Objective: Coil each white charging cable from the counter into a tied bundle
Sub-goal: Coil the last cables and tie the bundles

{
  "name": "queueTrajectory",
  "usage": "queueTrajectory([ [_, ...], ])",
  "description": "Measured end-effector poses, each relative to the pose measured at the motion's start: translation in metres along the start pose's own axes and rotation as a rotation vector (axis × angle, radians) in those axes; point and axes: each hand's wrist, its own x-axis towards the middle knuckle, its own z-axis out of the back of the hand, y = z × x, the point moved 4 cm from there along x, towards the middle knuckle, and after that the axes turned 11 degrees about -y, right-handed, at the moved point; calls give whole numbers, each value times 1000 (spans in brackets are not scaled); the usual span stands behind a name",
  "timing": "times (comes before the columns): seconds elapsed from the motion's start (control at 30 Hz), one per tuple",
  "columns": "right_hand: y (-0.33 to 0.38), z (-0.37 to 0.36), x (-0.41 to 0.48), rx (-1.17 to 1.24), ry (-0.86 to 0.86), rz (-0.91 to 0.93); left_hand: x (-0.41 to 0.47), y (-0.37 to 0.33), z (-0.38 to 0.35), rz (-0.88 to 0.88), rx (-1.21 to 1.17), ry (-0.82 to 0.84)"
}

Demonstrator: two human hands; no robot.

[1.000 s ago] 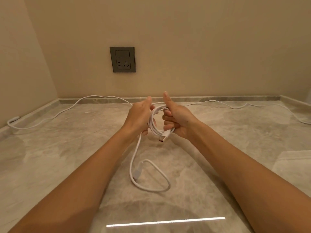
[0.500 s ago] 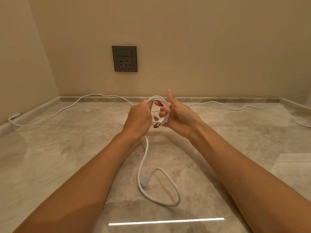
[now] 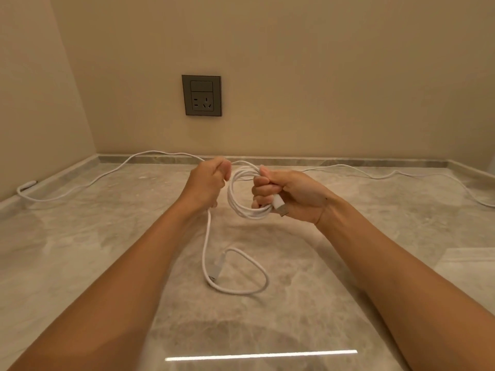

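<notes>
Hands first: the right hand [image 3: 292, 194] is fisted round one side of the coil [image 3: 237, 207], several white loops bunched under the curled fingers, with the USB plug [image 3: 280, 206] poking out below the fist. The left hand [image 3: 209, 183] sits just beside the loops on their other side, fingers curled round the running strand, which drops from under that hand to the surface [image 3: 361, 277]. Down there the loose tail [image 3: 257, 266] lies in one open loop, its small connector [image 3: 217, 267] resting inside the bend. I'd say this is mid-wind, with a fair bit left to take up and no tie made yet. Further back, a second white cable [image 3: 80, 184] runs along the rear of the surface, passes behind the hands and goes off to the right (could be two cables, the hands hide the middle), not coiled at all. The wall socket [image 3: 201, 95] above has nothing plugged in. What could go wrong: the loops are held by that one fist only, so if the right hand slackens while the left feeds in the next turn, they'd likely spring apart. The tail's connector could also catch in its own loop as it's drawn up and put a knot in the strand.
</notes>
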Motion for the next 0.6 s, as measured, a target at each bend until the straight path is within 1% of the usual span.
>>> queueTrajectory([
  [0.1, 4, -4, 0, 201, 145, 15, -7, 0, -11, 15, 23, 66],
  [0.17, 9, -5, -1, 306, 230, 30, -12, 2, -26, -12, 85, 191],
  [0.2, 11, -4, 0, 358, 228, 43, -17, 0, -32, -39, 126, 273],
  [0.23, 13, -2, 0, 390, 170, 64, -22, -3, -37, -101, 203, 349],
  [0.27, 15, 4, 1, 413, 76, 86, -25, -8, -38, -130, 269, 400],
  [0.37, 20, 21, 0, 441, -183, 160, -29, -21, -40, -245, 454, 471],
  [0.47, 19, 34, 8, 432, -371, 187, -33, -23, -39, -294, 636, 559],
  [0.53, 18, 41, 13, 396, -510, 230, -39, -26, -39, -353, 735, 584],
  [0.6, 20, 50, 12, 261, -622, 287, -45, -35, -40, -473, 806, 546],
])
